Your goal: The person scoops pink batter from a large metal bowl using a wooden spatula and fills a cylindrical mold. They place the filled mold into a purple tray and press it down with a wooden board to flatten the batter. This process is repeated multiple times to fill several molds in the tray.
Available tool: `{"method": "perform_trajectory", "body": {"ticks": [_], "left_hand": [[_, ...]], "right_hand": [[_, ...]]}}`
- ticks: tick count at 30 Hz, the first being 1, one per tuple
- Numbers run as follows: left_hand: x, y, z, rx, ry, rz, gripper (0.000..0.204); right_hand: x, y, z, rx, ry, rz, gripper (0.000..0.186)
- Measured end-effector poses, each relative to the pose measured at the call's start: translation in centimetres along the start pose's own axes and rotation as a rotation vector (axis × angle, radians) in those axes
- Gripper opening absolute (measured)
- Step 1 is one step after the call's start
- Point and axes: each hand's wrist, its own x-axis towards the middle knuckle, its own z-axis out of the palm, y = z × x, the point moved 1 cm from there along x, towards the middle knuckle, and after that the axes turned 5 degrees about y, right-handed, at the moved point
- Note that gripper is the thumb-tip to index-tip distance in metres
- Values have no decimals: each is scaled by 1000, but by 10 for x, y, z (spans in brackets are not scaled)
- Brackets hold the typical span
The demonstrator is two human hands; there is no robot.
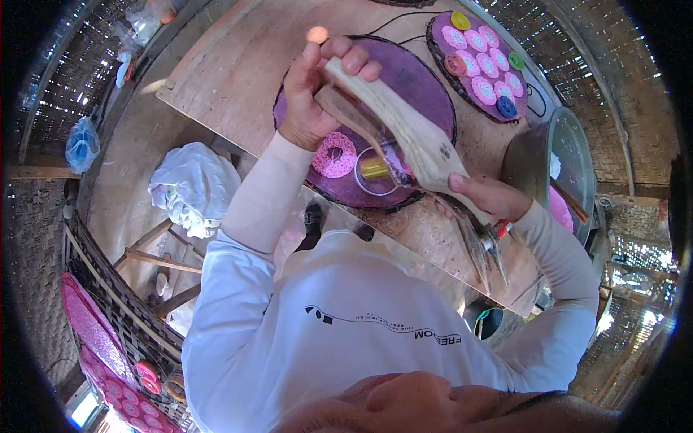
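Both my hands hold a pale wooden tool (426, 148) with two long arms slanting across the table. My left hand (303, 97) is closed round its upper-left end, where the two arms stand slightly apart. At the lower-right end my right hand (491, 196) is wrapped round the wood, thumb on top. A small red piece (503, 229) shows just below that hand; its kind is unclear. Under the tool lie a metal ring (359, 180) and a yellow cylinder (375, 169), partly covered. A lacy pink disc (334, 154) rests beside them on a round purple mat (404, 65).
A second purple mat (437, 43) carries several pink discs and coloured rings at the far right. To the right stands a large green tub (530, 155) with a stick across its rim. A white bundle (193, 184) and a woven rack (108, 278) are at left.
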Motion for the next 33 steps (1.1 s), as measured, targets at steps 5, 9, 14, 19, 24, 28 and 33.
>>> {"method": "perform_trajectory", "body": {"ticks": [5,9,14,19,24,28,33], "left_hand": [[-14,2,-20,-85,223,24,27],[-16,8,-25,69,271,46,28],[-25,-1,-18,94,471,83,29],[-27,-19,-30,38,531,105,30],[-23,-22,-43,-73,506,110,33],[-18,-8,-39,-42,442,108,34],[-24,14,-26,22,449,136,34]], "right_hand": [[26,11,3,-292,157,-12,58],[30,6,8,-425,183,-6,61],[28,10,6,-389,204,21,68],[15,16,-9,-443,333,137,79],[6,-10,-12,-519,301,131,79],[15,-12,-7,-672,430,-4,76],[32,-14,15,-614,418,-144,64]]}}
